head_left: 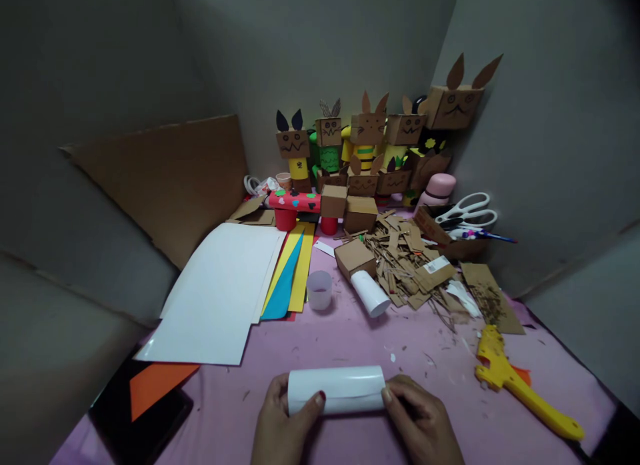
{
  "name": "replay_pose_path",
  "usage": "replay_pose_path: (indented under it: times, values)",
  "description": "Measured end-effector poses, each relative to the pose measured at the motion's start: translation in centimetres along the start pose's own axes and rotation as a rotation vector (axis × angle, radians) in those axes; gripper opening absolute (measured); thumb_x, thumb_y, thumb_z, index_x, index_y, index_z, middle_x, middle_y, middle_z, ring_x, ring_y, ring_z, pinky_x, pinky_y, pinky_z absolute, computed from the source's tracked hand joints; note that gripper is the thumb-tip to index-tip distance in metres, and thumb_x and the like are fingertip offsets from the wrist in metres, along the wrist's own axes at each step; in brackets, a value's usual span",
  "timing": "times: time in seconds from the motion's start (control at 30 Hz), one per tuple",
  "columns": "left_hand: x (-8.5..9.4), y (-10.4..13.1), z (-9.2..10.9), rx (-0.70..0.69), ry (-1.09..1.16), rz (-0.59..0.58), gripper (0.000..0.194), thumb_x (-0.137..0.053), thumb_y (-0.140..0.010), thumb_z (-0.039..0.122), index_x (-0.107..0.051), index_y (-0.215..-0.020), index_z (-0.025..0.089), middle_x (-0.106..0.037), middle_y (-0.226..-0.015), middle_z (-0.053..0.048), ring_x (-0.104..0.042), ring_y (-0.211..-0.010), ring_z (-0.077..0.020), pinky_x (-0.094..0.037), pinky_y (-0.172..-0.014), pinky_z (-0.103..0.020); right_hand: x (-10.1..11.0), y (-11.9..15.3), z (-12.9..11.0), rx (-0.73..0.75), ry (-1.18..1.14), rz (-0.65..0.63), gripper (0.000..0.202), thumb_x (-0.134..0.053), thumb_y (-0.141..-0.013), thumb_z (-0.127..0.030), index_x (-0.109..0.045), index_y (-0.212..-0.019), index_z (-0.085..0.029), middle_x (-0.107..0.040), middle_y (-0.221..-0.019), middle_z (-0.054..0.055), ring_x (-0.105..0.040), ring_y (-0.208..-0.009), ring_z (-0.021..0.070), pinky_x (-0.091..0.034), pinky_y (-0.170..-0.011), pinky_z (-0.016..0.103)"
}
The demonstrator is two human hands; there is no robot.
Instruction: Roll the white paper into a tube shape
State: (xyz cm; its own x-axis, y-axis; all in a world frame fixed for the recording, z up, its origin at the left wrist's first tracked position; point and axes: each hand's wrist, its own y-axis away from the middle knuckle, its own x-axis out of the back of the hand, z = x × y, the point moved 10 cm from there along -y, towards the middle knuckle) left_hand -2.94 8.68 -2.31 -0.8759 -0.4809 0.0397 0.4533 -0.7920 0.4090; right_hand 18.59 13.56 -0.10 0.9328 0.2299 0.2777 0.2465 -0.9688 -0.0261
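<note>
A white paper tube [345,385] lies sideways just above the pink tabletop at the bottom centre, its seam facing me. Around its left end wraps my left hand [287,418], with the thumb pressed on the seam. My right hand [420,415] pinches the right end between thumb and fingers. Beyond them, a small cardboard box [355,257] touches a second white tube [370,293]. To its left stands a short translucent cup or ring [319,290].
White sheets [215,291] and coloured paper [300,278] lie left. A yellow glue gun [530,398] is at right, below cardboard scraps [405,251] and a box holding scissors [467,211]. Cardboard animal figures [367,128] stand at the back. A dark flat object [145,418] lies lower left.
</note>
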Motion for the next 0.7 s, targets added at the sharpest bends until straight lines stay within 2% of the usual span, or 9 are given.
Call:
replay_pose_path:
  times: [0.17,0.27,0.37,0.47,0.7]
  values:
    - [0.0,0.1,0.1,-0.003,-0.012,0.007,0.047,-0.074,-0.058,0.034,-0.050,-0.093,0.015,-0.069,-0.071,-0.005,-0.063,-0.066,-0.0205,-0.046,-0.063,-0.029,0.0,0.1,0.7,-0.057,-0.145,0.052,0.028,-0.052,-0.084,-0.038,-0.062,-0.066,-0.019,-0.053,-0.065,0.001,-0.052,-0.068,0.0188,-0.038,-0.063,0.027]
    - [0.0,0.2,0.1,-0.008,0.004,0.007,0.046,-0.075,-0.057,0.033,-0.050,-0.092,0.014,-0.069,-0.070,-0.004,-0.061,-0.066,-0.0195,-0.046,-0.062,-0.028,-0.7,0.0,1.1,-0.151,-0.268,0.017,0.023,-0.057,-0.080,-0.039,-0.064,-0.070,-0.019,-0.051,-0.061,-0.002,-0.050,-0.062,0.0168,-0.040,-0.064,0.027]
    - [-0.1,0.3,0.2,-0.025,0.013,0.000,0.045,-0.075,-0.057,0.032,-0.051,-0.091,0.014,-0.069,-0.071,-0.005,-0.061,-0.066,-0.0188,-0.046,-0.063,-0.027,-1.8,-0.2,1.0,-0.239,-0.329,-0.063,0.019,-0.062,-0.075,-0.035,-0.067,-0.080,-0.017,-0.058,-0.063,0.000,-0.054,-0.067,0.0188,-0.044,-0.072,0.031]
    - [-0.3,0.4,0.1,-0.035,0.033,-0.019,0.043,-0.076,-0.057,0.033,-0.052,-0.089,0.015,-0.069,-0.071,-0.005,-0.060,-0.066,-0.0186,-0.046,-0.063,-0.027,-2.5,-0.4,1.0,-0.295,-0.344,-0.090,0.024,-0.066,-0.069,-0.029,-0.067,-0.087,-0.013,-0.067,-0.077,0.006,-0.059,-0.075,0.0227,-0.046,-0.071,0.033]
    - [-0.8,0.5,-0.4,-0.028,0.092,-0.055,0.041,-0.078,-0.057,0.032,-0.054,-0.086,0.015,-0.069,-0.068,-0.005,-0.061,-0.063,-0.0185,-0.045,-0.061,-0.026,-2.1,-0.5,2.0,-0.314,-0.228,0.096,0.022,-0.067,-0.063,-0.027,-0.068,-0.077,-0.011,-0.068,-0.067,0.007,-0.058,-0.063,0.0216,-0.045,-0.059,0.031]
